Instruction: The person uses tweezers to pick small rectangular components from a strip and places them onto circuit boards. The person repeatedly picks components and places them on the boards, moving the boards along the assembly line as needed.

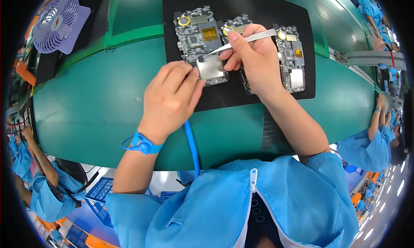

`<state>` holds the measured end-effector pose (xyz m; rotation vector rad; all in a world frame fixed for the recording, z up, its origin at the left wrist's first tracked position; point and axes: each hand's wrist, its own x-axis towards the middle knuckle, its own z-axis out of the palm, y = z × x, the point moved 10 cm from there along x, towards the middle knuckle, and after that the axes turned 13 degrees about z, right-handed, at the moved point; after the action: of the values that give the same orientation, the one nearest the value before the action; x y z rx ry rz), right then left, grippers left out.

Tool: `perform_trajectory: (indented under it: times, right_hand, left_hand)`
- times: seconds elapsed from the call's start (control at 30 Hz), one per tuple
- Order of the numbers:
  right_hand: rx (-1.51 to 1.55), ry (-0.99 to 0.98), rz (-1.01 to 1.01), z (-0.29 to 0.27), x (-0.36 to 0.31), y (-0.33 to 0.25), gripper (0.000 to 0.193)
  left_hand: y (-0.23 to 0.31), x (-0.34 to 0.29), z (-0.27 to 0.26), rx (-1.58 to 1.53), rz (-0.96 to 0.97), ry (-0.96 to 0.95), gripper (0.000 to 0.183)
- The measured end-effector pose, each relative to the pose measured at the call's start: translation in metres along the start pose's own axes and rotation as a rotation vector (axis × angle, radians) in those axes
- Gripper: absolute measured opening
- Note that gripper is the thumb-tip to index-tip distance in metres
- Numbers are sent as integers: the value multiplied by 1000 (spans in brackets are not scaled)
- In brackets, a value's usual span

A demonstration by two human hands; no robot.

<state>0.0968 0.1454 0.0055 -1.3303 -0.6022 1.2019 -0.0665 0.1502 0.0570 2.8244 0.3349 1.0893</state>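
Observation:
My right hand [262,64] grips a pair of tweezers [264,34] between thumb and fingers. The tips reach left and down to a small dark part [200,59] beside the silver metal shield of the left circuit board [192,37]. At that board's lower left edge, my left hand [170,97] has its fingers bent together against the board, their tips partly hidden. A blue wrist strap [144,144] circles my left wrist. Partly behind my right hand lies a middle circuit board [238,22], and a third circuit board [290,53] lies to the right.
All the boards lie on a black mat [196,104] over the green tabletop [86,105]. From the strap side, a coiled blue cord [191,148] runs down past the table's near edge. A purple fan [56,25] stands at far left. Other people in blue work at both sides.

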Motion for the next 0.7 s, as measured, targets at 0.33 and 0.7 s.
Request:
perform_trajectory:
  times: [0.33,0.7]
  right_hand:
    - [-160,68,-32,6,1,4,22]
    - [-184,76,-58,7,2,4,21]
  left_hand:
    - [-3,-6,4,-14,-15,32,23]
    - [-4,-6,5,-29,-24,31,23]
